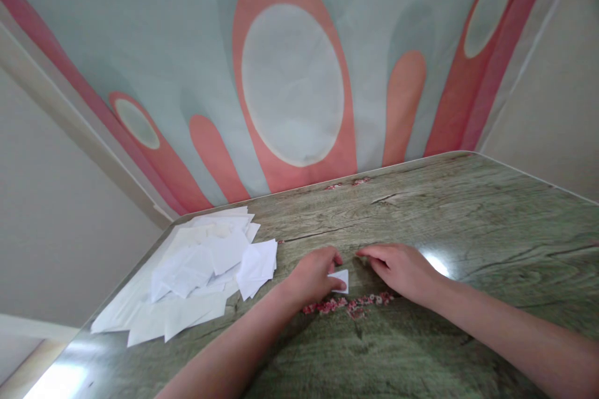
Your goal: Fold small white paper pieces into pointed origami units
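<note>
My left hand [316,274] is near the middle of the table, with its thumb over a small folded piece of white paper [343,275]. Its fingers curl around the far side, and part of the paper is hidden under the hand. A short gap to the right, my right hand [397,269] is held over the table with its fingers stretched out to the left and its thumb slightly apart. I see nothing in it, and it does not touch the paper.
Many white paper sheets [196,312] lie in a loose pile on the left of the wood-patterned table [468,218], with smaller squares [258,265] on top and beside it. Red flower prints [358,304] mark the tabletop. A patterned wall [369,75] stands behind the far edge.
</note>
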